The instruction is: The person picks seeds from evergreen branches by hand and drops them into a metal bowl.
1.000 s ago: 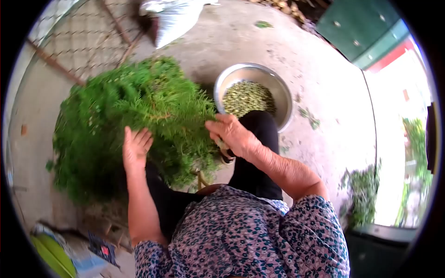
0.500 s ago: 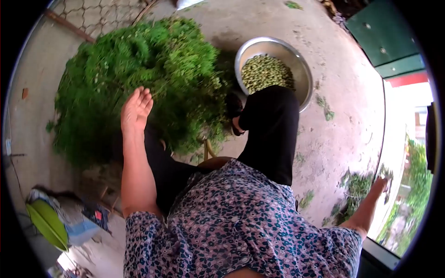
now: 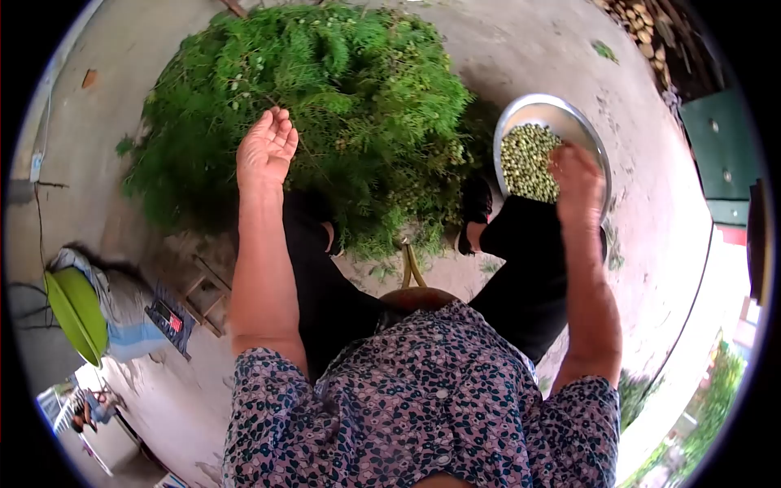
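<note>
My left hand [image 3: 267, 153] is raised palm up beside a big heap of cut green feathery branches [image 3: 366, 106]. Its fingers are loosely curled and apart, with nothing visible in them. Small round green seed cones or berries dot the branches. To the right, a metal basin [image 3: 567, 120] holds many similar small green pieces [image 3: 527, 159]. My right hand [image 3: 578, 175] is over the basin's right side, its fingers blurred. Whether it holds anything does not show.
I sit on a low stool [image 3: 419, 299] with my feet at the heap's near edge. A green basin [image 3: 77, 317] and a small wooden frame [image 3: 203, 293] stand at left. Stacked firewood [image 3: 643, 28] and a green cabinet [image 3: 720, 154] are at right.
My right hand has come from the far right, by the doorway, to above the metal basin. My left hand stays raised by the heap. The view has turned to the right.
</note>
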Tool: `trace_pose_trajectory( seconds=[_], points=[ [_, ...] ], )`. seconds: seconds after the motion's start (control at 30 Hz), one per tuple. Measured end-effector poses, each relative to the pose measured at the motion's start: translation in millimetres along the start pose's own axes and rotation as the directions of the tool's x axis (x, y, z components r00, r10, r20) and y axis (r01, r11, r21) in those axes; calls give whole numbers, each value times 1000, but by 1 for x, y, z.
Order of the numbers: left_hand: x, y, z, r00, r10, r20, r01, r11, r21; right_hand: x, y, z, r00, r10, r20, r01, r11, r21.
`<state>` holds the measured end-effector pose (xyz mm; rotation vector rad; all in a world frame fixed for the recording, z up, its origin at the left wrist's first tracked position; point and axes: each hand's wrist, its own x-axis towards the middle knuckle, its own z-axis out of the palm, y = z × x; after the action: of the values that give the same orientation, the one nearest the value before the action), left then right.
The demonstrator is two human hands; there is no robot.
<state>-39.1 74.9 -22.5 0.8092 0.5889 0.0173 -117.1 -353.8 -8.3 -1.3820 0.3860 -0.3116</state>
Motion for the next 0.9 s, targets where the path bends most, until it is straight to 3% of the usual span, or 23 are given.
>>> trace_pose_trajectory(
  seconds=[0.1,0.23,0.37,0.5,0.53,0.57,0.6,0.67,0.7,0.8,0.83,0.9],
  points=[
    [-6,12,-9,992,90,-87,-95,994,-54,-10,30,74,951,242,193,-246,969,-5],
    [-18,32,-9,965,222,-136,-232,971,-60,-9,65,138,862,452,228,-425,891,-157],
    [-26,42,-16,965,234,-118,-246,965,-92,14,81,183,847,456,272,-435,890,-137],
    [-42,50,-18,919,392,-29,-393,916,-80,33,94,201,841,485,240,-475,874,-101],
    [-43,50,-20,916,398,-38,-400,912,-87,33,98,205,874,470,121,-468,882,-43],
    [-44,49,-22,918,391,-70,-397,908,-132,28,99,207,936,351,-7,-351,936,17],
    [-45,50,-24,918,382,-105,-395,901,-177,19,93,213,991,125,-39,-128,987,-100],
    [-45,53,-27,914,370,-164,-398,897,-193,2,91,226,961,-272,46,275,930,-245],
    [-46,54,-26,917,340,-210,-381,902,-202,-10,85,237,947,-304,105,318,935,-155],
    [-50,53,-28,914,333,-232,-381,901,-206,-13,114,252,844,-13,537,196,938,-285],
    [-50,53,-29,916,318,-245,-370,906,-206,-12,123,260,775,122,620,129,930,-344],
    [-51,55,-29,913,314,-262,-371,905,-208,-6,150,274,691,232,684,105,905,-413]
  ],
)
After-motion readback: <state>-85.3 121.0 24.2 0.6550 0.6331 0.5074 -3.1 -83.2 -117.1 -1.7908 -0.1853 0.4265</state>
